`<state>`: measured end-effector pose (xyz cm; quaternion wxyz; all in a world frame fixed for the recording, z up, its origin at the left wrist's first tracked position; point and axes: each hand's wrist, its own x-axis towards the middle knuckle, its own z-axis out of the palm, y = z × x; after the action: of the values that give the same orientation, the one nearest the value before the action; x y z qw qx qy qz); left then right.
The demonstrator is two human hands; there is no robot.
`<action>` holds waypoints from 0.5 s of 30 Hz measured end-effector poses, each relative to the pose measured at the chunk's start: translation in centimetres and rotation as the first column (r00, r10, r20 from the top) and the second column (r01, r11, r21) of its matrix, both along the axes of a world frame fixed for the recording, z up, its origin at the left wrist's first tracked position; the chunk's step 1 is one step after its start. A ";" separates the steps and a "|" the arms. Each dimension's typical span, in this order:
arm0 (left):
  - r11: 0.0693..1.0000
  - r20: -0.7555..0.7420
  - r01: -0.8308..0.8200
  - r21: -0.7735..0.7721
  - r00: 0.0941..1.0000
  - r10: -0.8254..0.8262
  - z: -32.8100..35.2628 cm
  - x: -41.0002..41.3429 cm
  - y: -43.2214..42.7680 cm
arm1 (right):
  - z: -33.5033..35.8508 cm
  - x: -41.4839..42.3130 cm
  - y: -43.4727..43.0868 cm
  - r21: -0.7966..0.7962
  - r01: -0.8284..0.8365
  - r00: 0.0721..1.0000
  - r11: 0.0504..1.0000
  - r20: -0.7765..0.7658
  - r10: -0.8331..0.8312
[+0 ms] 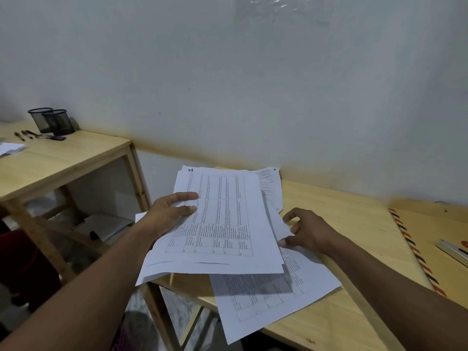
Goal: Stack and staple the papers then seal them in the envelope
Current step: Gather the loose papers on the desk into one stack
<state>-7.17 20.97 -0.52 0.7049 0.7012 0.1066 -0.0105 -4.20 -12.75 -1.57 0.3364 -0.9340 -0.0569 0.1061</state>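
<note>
Pale wall behind, light wooden surface (pixel 354 224) in front. Second desk (pixel 63 160) off to the left with two black mesh cups (pixel 54 121), contents impossible to tell, pens (pixel 25 135) lying beside them. Striped-edge envelope (pixel 430 229) flat at far right, well apart from the papers (pixel 222 224). Papers raised over the surface's left edge, above a loose sheet (pixel 266 305). Left hand (pixel 169 214) gripping their left side, fingers on top; right hand (pixel 309 231) pinching the right edge.

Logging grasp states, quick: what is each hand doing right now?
Left hand: grips the lifted paper stack at its left edge.
Right hand: fingers curled, pinches a loose sheet at the stack's right side.
</note>
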 end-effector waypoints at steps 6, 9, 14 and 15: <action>0.999 -0.027 0.026 -0.041 0.999 -0.027 0.1 -0.2 -0.2 | -0.1 0.1 0.0 0.053 0.071 0.997 0.996 -0.029 -0.069; 0.995 -0.007 0.031 -0.099 0.999 -0.032 -0.1 -0.1 -0.6 | -0.1 -0.1 0.1 0.035 0.106 0.994 0.994 -0.009 -0.105; 0.991 -0.003 0.037 -0.126 0.999 -0.038 -0.6 0.2 -0.9 | -0.2 0.4 0.5 0.003 0.136 0.990 0.991 -0.024 -0.136; 0.991 -0.005 0.040 -0.127 0.999 -0.041 -0.8 0.3 -0.8 | -0.2 0.4 0.5 0.001 0.140 0.990 0.990 -0.028 -0.140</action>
<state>-6.88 20.15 -1.34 0.7472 0.6570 0.0942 -0.0344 -3.79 -12.22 -1.82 0.3454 -0.9335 0.0135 0.0951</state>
